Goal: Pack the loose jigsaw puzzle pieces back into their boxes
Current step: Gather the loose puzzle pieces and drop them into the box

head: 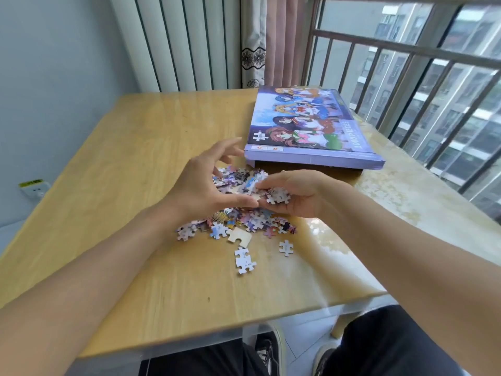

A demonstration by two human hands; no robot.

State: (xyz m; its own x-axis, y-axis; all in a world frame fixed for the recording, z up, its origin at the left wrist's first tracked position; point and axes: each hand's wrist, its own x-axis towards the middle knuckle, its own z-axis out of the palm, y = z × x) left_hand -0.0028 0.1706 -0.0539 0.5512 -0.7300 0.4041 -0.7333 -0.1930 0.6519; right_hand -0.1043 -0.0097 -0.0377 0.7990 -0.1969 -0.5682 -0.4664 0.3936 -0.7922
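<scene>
At a pale wooden table (113, 169) by a barred window (423, 85), we gather a heap of small, multicoloured cardboard jigsaw pieces (244, 221) lying under and between our hands. Our right hand (295, 194) is cupped palm-up, holding a small clutch of pieces; our left hand (206, 183) hovers over the heap with fingers spread and curved, thumb meeting the right hand's fingertips. Whether the left pinches a piece we cannot tell. Just beyond our hands sits one flat purple cardboard puzzle box (311, 126) printed with cartoon figures, its lid on and slightly raised at the near edge. We judge packing barely begun: the heap remains outside. Three stray pieces (244, 260) lie nearer us than the heap; the heap itself is too dense to count.
</scene>
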